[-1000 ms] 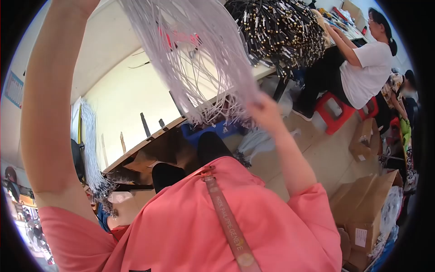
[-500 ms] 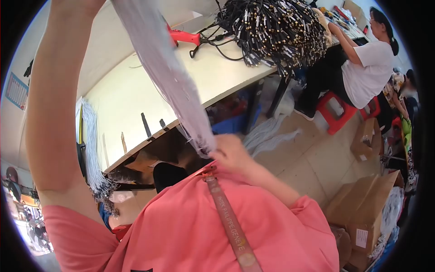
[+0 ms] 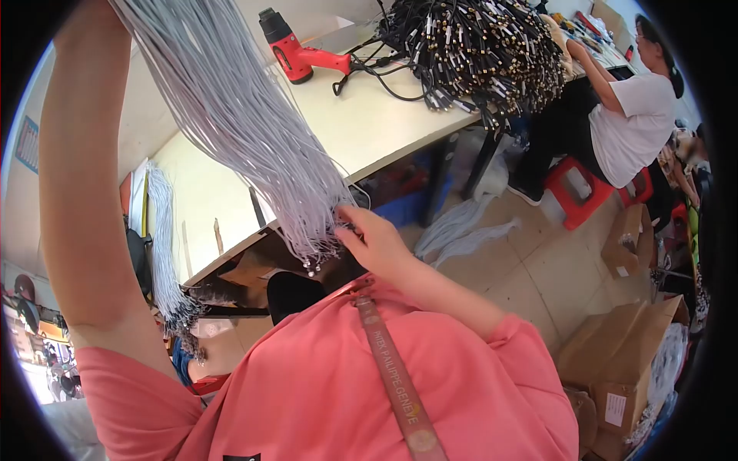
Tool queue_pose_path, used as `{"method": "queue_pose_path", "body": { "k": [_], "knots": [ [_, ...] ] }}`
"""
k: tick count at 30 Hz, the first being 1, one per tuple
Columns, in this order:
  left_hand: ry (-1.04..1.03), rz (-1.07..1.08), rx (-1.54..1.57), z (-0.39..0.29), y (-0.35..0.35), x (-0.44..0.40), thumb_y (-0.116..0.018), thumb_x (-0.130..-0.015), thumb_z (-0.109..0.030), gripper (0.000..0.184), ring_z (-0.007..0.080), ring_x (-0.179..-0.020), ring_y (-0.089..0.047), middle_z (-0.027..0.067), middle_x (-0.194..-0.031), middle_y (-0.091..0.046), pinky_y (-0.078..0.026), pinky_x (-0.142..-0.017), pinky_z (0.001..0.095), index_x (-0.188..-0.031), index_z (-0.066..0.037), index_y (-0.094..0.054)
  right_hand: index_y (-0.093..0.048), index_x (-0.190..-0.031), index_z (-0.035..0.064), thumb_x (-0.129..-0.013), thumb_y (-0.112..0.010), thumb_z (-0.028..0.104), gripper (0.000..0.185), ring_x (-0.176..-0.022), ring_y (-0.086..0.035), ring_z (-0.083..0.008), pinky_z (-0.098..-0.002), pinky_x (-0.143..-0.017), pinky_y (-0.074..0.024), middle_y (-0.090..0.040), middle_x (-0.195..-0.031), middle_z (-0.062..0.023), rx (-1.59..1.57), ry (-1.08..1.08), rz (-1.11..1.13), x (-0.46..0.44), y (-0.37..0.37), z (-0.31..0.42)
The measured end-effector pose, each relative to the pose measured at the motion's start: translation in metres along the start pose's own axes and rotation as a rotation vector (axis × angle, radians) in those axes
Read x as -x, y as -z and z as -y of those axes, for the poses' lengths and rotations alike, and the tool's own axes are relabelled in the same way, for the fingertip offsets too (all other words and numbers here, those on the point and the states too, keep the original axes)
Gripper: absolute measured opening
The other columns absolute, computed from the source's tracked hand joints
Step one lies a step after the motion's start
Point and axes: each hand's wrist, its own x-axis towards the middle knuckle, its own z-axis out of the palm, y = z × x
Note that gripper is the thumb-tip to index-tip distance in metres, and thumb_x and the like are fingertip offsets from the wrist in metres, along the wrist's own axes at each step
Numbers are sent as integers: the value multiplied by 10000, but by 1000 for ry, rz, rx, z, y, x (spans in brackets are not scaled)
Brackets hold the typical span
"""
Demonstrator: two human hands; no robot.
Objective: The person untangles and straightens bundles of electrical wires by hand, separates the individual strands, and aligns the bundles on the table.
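A long bundle of thin grey-white cables point(image 3: 238, 123) hangs slantwise from the top left edge of the view, above the table. Its lower ends fan out loosely, with small metal tips. My left arm is raised; the wrist end of my left hand point(image 3: 92, 19) shows at the top edge, beside the bundle's upper part, which hangs from it. The fingers there are cut off by the frame. At the bundle's lower right edge is my right hand point(image 3: 378, 240), its thumb and fingers parted and touching the outer strands.
On the pale table point(image 3: 369, 146) lie a red heat gun point(image 3: 296, 58) and a large heap of black cables point(image 3: 484, 58). Another cable bundle point(image 3: 163, 230) hangs over the left edge. A co-worker point(image 3: 634, 115) sits at right near a red stool point(image 3: 573, 192). Cardboard boxes point(image 3: 615, 346) stand on the floor.
The cable bundle has swung left and spread out, its lower ends fanning apart. My right hand has loosened from around those ends. The heat gun shows fully now.
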Motion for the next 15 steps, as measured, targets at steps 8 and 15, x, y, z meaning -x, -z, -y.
{"method": "queue_pose_path", "body": {
  "k": [8, 15],
  "knots": [
    [-19, 22, -3, -2, -1, 2, -450, -921, -183, 230, 91, -515, -404, -16, -611, -426, -408, -512, 239, -980, 33, -506, -601, -953, 53, -760, -661, 128, 216, -962, -570, -293, -363, -816, -462, -607, -967, -119, 117, -23, -216, -19, -5, -28],
    [-58, -77, -5, -2, 0, 14, -498, -926, -223, 258, 80, -521, -403, -17, -626, -429, -401, -511, 216, -1026, 14, -509, -582, -881, 20, -867, -590, 104, 85, -674, -562, -88, -227, -644, -452, -589, -689, -25, -622, -240, -346, -38, 50, -43]
  ]
}}
